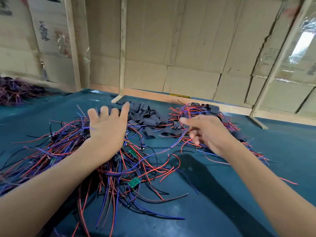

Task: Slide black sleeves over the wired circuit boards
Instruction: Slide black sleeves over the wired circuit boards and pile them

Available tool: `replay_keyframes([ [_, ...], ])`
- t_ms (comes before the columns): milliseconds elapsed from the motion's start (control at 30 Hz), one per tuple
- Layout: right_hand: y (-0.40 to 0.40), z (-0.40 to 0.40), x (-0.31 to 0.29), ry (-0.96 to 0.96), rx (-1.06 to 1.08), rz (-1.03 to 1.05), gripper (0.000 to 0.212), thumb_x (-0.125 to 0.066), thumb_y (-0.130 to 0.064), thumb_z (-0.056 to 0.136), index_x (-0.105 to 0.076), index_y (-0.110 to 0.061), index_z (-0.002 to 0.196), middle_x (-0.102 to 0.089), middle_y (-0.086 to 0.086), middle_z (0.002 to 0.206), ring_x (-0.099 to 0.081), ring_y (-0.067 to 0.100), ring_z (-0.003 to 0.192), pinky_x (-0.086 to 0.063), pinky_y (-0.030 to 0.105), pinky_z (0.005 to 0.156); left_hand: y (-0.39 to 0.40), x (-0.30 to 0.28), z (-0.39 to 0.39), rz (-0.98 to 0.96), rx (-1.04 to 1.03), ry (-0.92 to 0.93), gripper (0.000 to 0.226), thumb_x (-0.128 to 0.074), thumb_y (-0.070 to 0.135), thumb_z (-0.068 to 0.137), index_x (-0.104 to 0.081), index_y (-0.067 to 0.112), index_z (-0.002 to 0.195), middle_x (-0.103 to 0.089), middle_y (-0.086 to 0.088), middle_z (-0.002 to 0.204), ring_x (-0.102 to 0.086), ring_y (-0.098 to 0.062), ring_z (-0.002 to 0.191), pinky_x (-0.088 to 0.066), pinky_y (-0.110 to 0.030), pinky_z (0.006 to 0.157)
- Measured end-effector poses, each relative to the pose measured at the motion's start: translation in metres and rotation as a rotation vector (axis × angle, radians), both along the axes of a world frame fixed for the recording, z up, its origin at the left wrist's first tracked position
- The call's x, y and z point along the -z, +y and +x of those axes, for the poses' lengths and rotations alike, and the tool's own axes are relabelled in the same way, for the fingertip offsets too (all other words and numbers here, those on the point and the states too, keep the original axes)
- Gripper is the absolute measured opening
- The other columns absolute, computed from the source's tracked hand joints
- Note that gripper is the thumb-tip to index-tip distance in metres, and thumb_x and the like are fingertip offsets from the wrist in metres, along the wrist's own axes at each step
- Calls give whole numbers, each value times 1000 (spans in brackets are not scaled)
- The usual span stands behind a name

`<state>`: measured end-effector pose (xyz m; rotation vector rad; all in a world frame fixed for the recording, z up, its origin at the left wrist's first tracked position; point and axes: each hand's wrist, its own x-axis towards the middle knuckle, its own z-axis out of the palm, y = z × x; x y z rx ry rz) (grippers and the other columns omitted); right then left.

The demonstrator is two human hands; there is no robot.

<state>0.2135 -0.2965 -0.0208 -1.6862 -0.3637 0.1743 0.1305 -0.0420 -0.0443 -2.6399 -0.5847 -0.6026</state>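
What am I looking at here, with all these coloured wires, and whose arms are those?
There is no machine here. The single picture comes from a camera worn on a person's head, looking forward and down, so the two bare arms are that person's own. The left hand is spread open above a tangle of red, blue and black wires soldered to small green circuit boards. The right hand reaches forward with loosely curled fingers; it is blurred, and a thin wire crosses beside it, but I cannot tell whether it holds that wire. All this lies on a dark teal table cover. Farther back sits a heap of short black sleeves, and to its right a pile of wired boards already in sleeves. Cardboard walls close off the back.
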Motion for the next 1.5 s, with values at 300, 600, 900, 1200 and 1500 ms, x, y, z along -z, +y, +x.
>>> replay_keyframes([
  [300,-39,-9,38,-115,182,539,36,-70,-36,89,-47,-11,102,-73,28,90,-71,35,67,-59,36,55,-53,1,41,-829,943,-132,63,-76,28,87,-48,26,143,-72,5,117,-65,-4,77,-54,-31,88],
  [600,-38,-24,37,-387,263,487,33,-72,-23,95,-50,-1,108,-74,23,85,-73,42,71,-61,40,65,-45,31,39,-852,919,-315,44,-83,31,80,-69,25,121,-71,7,108,-68,-13,99,-53,-34,95],
  [900,-31,-37,34,-524,318,409,27,-73,-24,93,-52,-12,104,-75,18,84,-74,39,72,-62,43,69,-43,34,40,-766,961,-278,52,-82,29,80,-66,28,129,-62,13,104,-55,4,67,-38,-2,75],
  [1200,-28,-40,39,-587,327,279,24,-73,-29,93,-52,-21,100,-77,7,85,-76,28,72,-61,36,70,-46,34,38,-715,1004,-254,54,-83,25,80,-65,23,131,-64,6,107,-46,11,83,-32,2,78],
  [1500,-32,-40,36,-624,377,263,29,-73,-29,93,-50,-14,103,-77,7,84,-76,28,71,-62,39,72,-46,33,36,-757,1015,-238,56,-83,20,79,-65,23,131,-59,10,103,-45,28,85,-30,4,77],
])
